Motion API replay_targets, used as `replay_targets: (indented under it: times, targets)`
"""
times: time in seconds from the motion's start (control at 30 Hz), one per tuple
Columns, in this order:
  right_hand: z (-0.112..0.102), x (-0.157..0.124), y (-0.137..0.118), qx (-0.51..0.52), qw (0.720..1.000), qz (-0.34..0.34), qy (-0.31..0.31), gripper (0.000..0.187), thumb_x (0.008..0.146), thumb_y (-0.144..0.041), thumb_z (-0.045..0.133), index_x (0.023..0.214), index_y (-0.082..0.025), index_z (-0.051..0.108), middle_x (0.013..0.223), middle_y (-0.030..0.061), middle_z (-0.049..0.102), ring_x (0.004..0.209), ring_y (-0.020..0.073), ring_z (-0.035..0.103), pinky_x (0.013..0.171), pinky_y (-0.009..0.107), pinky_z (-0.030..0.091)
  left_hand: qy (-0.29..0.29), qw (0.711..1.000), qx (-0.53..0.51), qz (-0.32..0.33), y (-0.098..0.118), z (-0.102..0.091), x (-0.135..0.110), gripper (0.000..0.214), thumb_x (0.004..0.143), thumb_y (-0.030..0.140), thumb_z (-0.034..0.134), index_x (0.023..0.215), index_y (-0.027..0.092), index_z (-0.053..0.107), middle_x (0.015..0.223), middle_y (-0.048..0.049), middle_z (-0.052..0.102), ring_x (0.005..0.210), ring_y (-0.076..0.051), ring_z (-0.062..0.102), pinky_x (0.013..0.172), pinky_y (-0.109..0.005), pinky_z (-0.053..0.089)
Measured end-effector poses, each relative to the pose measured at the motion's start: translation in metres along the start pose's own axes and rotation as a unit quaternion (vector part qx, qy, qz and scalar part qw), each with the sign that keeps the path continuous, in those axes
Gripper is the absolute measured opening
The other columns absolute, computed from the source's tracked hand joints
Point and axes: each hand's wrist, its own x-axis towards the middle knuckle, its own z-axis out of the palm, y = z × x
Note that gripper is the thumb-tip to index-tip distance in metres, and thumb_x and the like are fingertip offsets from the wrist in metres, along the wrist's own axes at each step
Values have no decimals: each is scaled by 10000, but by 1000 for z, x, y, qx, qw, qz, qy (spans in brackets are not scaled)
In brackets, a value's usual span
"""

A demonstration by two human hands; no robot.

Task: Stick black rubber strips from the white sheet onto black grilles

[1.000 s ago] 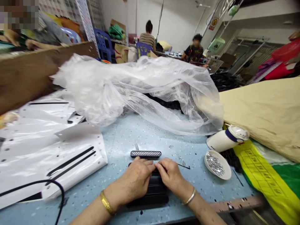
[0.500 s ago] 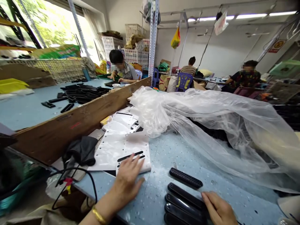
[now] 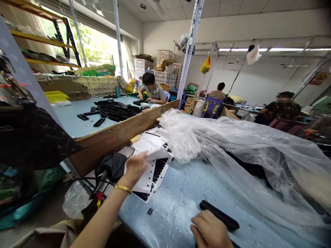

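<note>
Fingers (image 3: 141, 159) of left hand (image 3: 134, 167) pinch white sheet (image 3: 159, 154) by its near edge; a slow, flat lift should avoid creasing it; right hand (image 3: 210, 230) rests on black strip (image 3: 219, 215), grip unclear.

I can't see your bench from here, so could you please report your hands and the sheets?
Left hand pinching top white sheet, edge lifted. Right hand by black strip, grip unclear. Clear plastic bag heaped close by.
</note>
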Motion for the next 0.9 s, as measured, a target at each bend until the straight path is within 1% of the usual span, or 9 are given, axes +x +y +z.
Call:
replay_targets:
  times: [0.07,0.13,0.27,0.37,0.43,0.5,0.7,0.8,0.9]
  targets:
    - [12,22,-12,-4,998,-40,-54,232,841,-76,463,718,-186,626,686,76,609,654,215,577,617,332,450,32,999,11,-31,-18,-14,27,436,954,145,294,1284,134,579,1104,-210,707,998,-341,675,815,-428,473]
    - [25,46,-22,-20,989,-58,-135,190,811,-63,491,715,-177,609,733,81,613,702,223,564,650,337,444,24,1000,10,-16,-29,-16,37,388,935,156,355,1209,158,630,1070,-181,718,1014,-324,665,858,-420,458]
    - [60,93,-38,-58,967,-72,-238,153,874,-162,503,857,-129,652,855,125,640,848,270,570,740,389,459,-55,996,-14,72,-33,10,10,251,835,156,525,982,208,723,933,-108,751,999,-296,664,887,-401,465]
    - [93,107,-50,-73,960,-88,-256,425,923,-404,500,1041,-27,655,1050,236,642,1034,368,559,858,508,448,-89,990,-30,107,-37,33,-20,312,838,322,589,1109,202,687,1191,-132,688,1214,-346,549,987,-461,423]
    - [109,100,-56,-76,957,-106,-260,667,909,-540,485,1156,68,603,1191,340,579,1137,442,519,907,579,421,-96,988,-36,112,-41,43,-30,552,817,472,614,1273,162,593,1383,-178,553,1342,-393,406,1056,-511,355]
    - [116,85,-60,-69,955,-127,-260,804,901,-604,461,1218,129,547,1269,406,504,1205,492,471,927,616,406,-101,988,-39,110,-45,50,-31,706,792,554,623,1349,133,521,1447,-209,474,1389,-416,319,1090,-535,303]
    - [95,40,-64,-75,948,-140,-274,858,873,-646,499,1215,138,562,1265,422,500,1202,523,479,882,652,434,-99,989,-46,102,-40,67,-9,690,823,512,626,1372,122,479,1475,-217,434,1420,-410,254,1121,-512,240]
    - [94,20,-63,-85,939,-145,-299,791,834,-625,589,1148,100,628,1247,391,541,1148,498,531,846,616,468,-92,989,-53,101,-34,74,-1,653,841,468,622,1362,97,486,1469,-226,437,1419,-407,257,1130,-503,226]
    - [105,-7,-59,-93,939,-170,-285,498,842,-430,669,1036,28,693,1148,324,642,1056,438,592,784,552,488,-83,991,-60,90,-30,78,6,597,853,424,620,1344,104,503,1461,-218,451,1409,-409,277,1118,-513,252]
